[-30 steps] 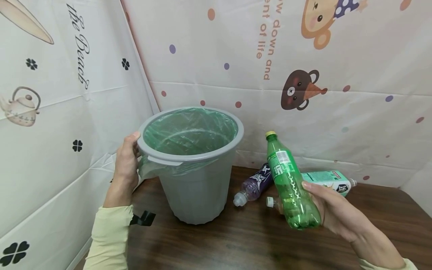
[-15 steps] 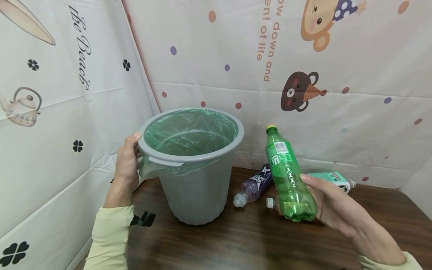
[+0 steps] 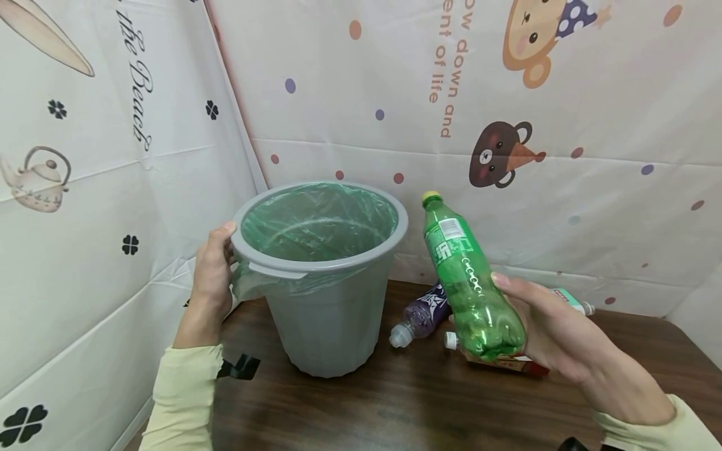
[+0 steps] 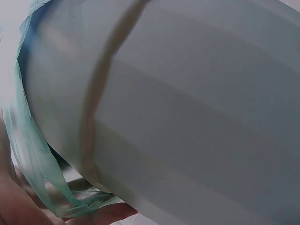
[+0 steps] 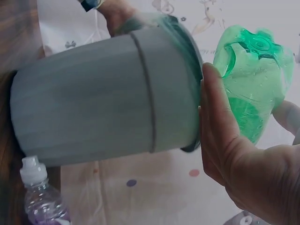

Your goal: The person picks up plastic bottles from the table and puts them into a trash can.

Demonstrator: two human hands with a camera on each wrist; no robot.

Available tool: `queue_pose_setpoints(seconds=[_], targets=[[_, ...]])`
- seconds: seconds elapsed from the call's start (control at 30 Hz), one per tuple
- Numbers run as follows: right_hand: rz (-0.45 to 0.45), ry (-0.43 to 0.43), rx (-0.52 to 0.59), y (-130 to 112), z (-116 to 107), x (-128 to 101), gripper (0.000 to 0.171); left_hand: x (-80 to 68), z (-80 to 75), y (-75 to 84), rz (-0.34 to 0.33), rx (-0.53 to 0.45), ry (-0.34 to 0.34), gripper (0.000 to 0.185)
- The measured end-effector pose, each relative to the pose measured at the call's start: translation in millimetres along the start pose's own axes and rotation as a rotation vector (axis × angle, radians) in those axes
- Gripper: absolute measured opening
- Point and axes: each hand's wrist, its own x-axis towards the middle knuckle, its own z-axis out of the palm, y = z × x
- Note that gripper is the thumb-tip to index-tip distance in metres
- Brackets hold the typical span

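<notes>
Upward and to the left in the head view, compared with the frame from a second ago, the green plastic bottle (image 3: 474,275) has been carried nearer to the grey trash bin (image 3: 333,326), and more of the red-edged item (image 3: 533,366) behind it now shows. From where I stand, the right hand (image 3: 558,326) grips the bottle around its lower half, thumb on one side. The bottle sits right of centre, tilted with its yellow cap (image 3: 431,196) up and leaning left, just beside the bin and outside its rim. Seen from the right wrist, the bottle's base faces the camera.

At left of centre, the left hand (image 3: 211,269) holds the bin by its rim, the thumb at the edge; the left wrist view shows fingers under the loose green film at the lower left. The bin stands upright on the brown bench (image 3: 395,407), lined with a translucent green bag (image 3: 321,228) that is folded over the rim.

Between bin and right hand, a purple-labelled bottle (image 3: 420,319) lies on its side, with a white cap (image 3: 451,340) near it. Behind the right hand peeks the end of a teal carton (image 3: 570,299). Printed fabric (image 3: 333,113) hangs behind everything.
</notes>
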Motion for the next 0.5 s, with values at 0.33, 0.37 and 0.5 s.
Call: queue_pose_setpoints(seconds=[0.33, 0.37, 0.5], targets=[[0.045, -0.018, -0.033, -16, 19, 11, 0.046, -0.1, 0.6, 0.2, -0.009, 0.019, 0.011, 0.036], [0.051, -0.021, -0.038, -17, 21, 13, 0.046, -0.1, 0.7, 0.2, -0.009, 0.015, 0.012, 0.036], [0.058, -0.033, -0.058, -22, 31, 22, 0.048, 0.1, 1.4, 0.2, -0.008, 0.003, 0.01, 0.035]])
